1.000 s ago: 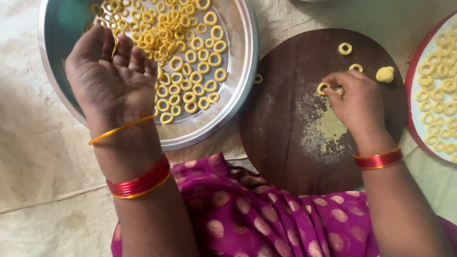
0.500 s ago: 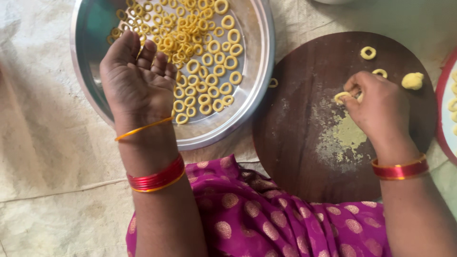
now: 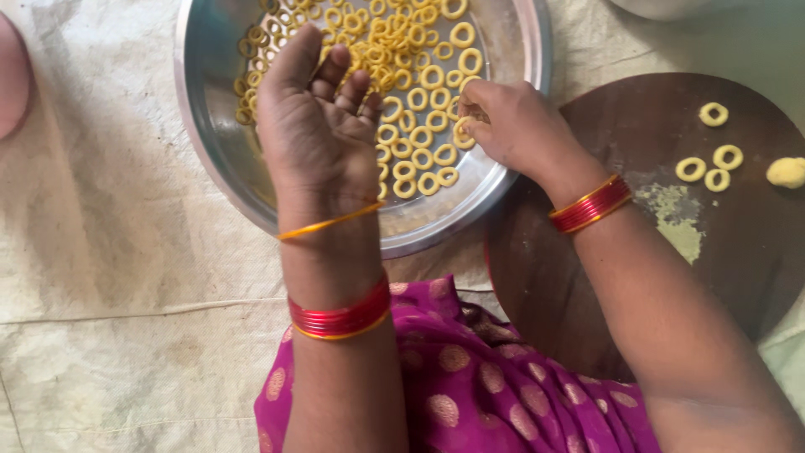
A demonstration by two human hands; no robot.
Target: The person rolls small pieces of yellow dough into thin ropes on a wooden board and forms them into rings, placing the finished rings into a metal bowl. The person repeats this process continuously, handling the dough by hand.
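The right hand [image 3: 511,126] is over the near-right part of the big steel plate [image 3: 210,151], fingers pinched narrow on one small dough ring [image 3: 464,132] at its fingertips, right at the edge of the pile already lying there. The left hand [image 3: 314,126] hangs above the plate with fingers loosely curled, back towards the camera, so I can't tell whether anything sits in the palm.

The rings [image 3: 419,75] are pale yellow, thin little hoops, all roughly one size, spread in a loose heap beyond both hands. They look like raw dough, so I'd guess soft, very light and easy to squash out of round. Best taken by the outer rim with two fingertips, barely any squeeze, which is pretty much how the right hand has it.

Off to the right of the right wrist is a round dark wooden board [image 3: 637,252] with three more rings [image 3: 711,168], a lump of dough [image 3: 786,172] and a dusty smear of flour [image 3: 671,218]. Everything sits on a cream cloth [image 3: 109,294] on the floor. Red and gold bangles [image 3: 340,319] on both wrists, magenta spotted fabric [image 3: 470,377] below.
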